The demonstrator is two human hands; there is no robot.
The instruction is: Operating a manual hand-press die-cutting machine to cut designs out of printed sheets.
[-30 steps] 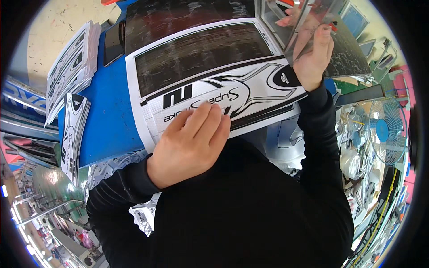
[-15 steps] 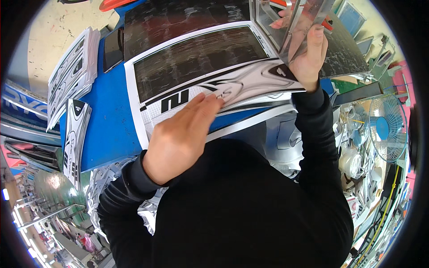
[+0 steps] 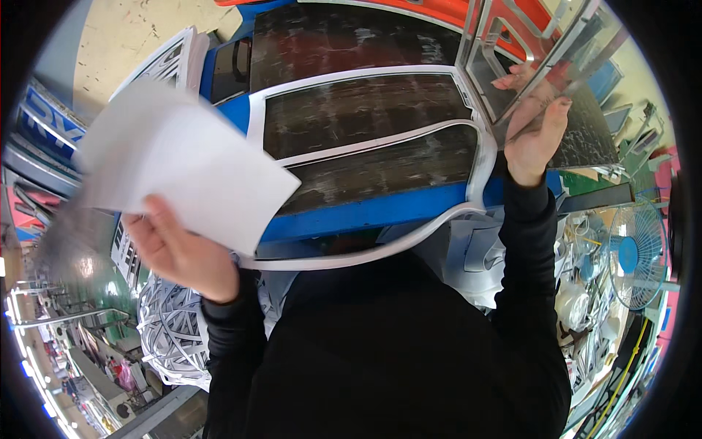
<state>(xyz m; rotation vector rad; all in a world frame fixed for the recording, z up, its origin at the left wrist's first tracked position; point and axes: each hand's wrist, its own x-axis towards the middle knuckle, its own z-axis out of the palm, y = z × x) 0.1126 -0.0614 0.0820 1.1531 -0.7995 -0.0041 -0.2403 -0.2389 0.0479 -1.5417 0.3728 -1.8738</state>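
Observation:
My left hand (image 3: 179, 256) holds a white sheet (image 3: 197, 168) by its near edge, thumb on top. Its blank side faces up, and its left part is smeared by motion. My right hand (image 3: 537, 139) grips a tilted clear plastic panel (image 3: 479, 88) with metal strips; some fingers show through it, and the thumb is on the near side. A cut-out white paper frame (image 3: 351, 261) lies on the dark, scuffed board (image 3: 365, 106), its near strip hanging past the table's front edge near my body.
The blue table (image 3: 365, 214) carries the board. At the back left are stacked printed sheets (image 3: 191, 62) and a dark phone-like slab (image 3: 232, 67). A bundle of paper scraps (image 3: 172, 329) lies below left. At right stands a blue fan (image 3: 625, 254); an orange part (image 3: 431, 11) lies behind.
The printed piece has come out of its paper border; my left hand has carried it leftward, its blank side now up. My right hand stays on the clear panel.

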